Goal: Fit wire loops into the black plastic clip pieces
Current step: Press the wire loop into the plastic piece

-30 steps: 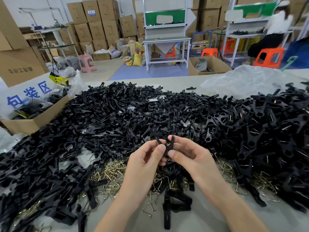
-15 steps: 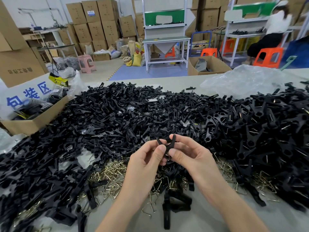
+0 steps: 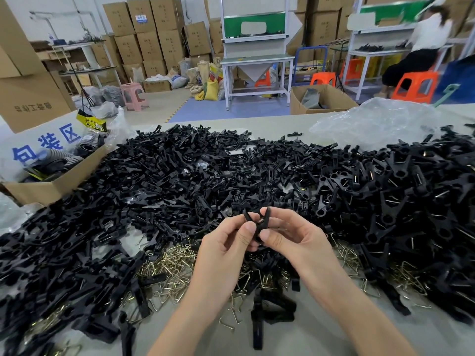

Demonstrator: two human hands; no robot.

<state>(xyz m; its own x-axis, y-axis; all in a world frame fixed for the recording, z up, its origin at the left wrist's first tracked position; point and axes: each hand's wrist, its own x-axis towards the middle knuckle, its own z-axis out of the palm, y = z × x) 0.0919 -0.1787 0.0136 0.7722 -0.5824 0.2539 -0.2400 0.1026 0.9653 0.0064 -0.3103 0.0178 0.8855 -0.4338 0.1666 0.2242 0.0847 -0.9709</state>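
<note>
A black plastic clip (image 3: pixel 257 219) stands between my two hands just above the table, its two prongs spread upward in a V. My left hand (image 3: pixel 226 249) pinches its left side with thumb and fingers. My right hand (image 3: pixel 288 237) pinches its right side, thumb pressed low on the clip. Whether a wire loop sits in it is hidden by my fingers. A big heap of loose black clip pieces (image 3: pixel 180 176) covers the table ahead and to the left. Brass-coloured wire loops (image 3: pixel 169 268) lie scattered under and beside my hands.
Clips with wire showing are piled at the right (image 3: pixel 401 196). An open cardboard box (image 3: pixel 51 186) sits at the left edge. Crumpled clear plastic (image 3: pixel 372 122) lies at the back right. A few black pieces (image 3: pixel 270 309) lie near the table's front. A person sits far right.
Both hands keep pinching the same clip in the same place; the thumbs have shifted only slightly. The person in the background has leaned a little.
</note>
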